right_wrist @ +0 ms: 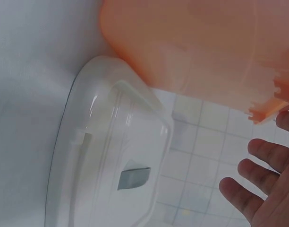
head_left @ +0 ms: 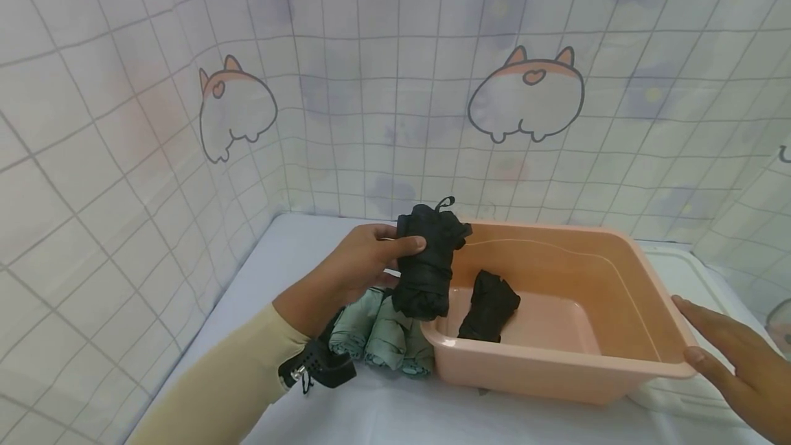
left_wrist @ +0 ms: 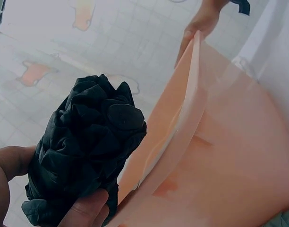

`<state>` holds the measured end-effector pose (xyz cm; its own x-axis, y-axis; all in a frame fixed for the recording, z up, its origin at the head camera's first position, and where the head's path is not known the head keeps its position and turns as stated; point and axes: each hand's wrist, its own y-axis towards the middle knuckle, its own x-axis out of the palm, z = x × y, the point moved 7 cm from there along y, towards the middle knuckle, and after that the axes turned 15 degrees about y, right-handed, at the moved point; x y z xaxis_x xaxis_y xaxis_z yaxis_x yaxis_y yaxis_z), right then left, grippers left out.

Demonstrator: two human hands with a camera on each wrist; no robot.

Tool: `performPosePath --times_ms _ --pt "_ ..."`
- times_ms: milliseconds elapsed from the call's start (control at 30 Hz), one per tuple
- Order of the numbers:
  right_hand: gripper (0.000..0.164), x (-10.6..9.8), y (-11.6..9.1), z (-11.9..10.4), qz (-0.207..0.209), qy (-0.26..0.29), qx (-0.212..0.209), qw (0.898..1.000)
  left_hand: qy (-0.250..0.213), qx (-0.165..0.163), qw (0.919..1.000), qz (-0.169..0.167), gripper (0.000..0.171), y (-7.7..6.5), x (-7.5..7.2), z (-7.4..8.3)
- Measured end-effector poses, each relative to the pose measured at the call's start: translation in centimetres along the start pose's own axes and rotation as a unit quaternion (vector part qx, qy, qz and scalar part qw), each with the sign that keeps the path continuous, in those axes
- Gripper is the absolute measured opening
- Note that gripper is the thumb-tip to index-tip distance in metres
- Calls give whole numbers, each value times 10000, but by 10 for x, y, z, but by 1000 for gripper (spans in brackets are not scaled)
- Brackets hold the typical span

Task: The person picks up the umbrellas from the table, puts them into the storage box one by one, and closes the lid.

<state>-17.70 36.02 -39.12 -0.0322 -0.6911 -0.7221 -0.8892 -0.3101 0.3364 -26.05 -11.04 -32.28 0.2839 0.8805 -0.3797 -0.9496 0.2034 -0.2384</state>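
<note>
My left hand grips a black folded umbrella above the left end of the peach plastic tub. A small loop sticks up from its top and a band crosses its middle. In the left wrist view, bunched folds of the umbrella surround an oval cap. A second black folded bundle lies inside the tub at the left. At the tub's right end, my right hand touches the rim. The right wrist view shows the fingers spread and fairly straight.
Several pale green cloth rolls lie side by side at the tub's left, partly behind my left wrist. A white plastic lid-like piece with a grey latch is beneath the tub's right end. A grid-patterned curtain hangs behind the white-covered table.
</note>
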Motion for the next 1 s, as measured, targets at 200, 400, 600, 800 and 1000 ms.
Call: performPosePath --times_ms 200,400,600,800,1000 --pt "72 0 1 -1 -7 9 -13 10000 116 -39 9999 43 82 3 4 1" --pt "73 2 -1 0 -74 -111 139 9998 245 -66 9996 103 86 6 8 3" --pt "72 2 -1 -1 -33 -100 69 9999 296 -34 9995 140 84 8 13 7" --pt "72 3 -1 2 -1 -49 11 10000 147 -49 9998 151 74 9 17 8" --pt "71 2 -1 2 69 -26 -59 10000 -87 71 9997 214 47 11 15 9"
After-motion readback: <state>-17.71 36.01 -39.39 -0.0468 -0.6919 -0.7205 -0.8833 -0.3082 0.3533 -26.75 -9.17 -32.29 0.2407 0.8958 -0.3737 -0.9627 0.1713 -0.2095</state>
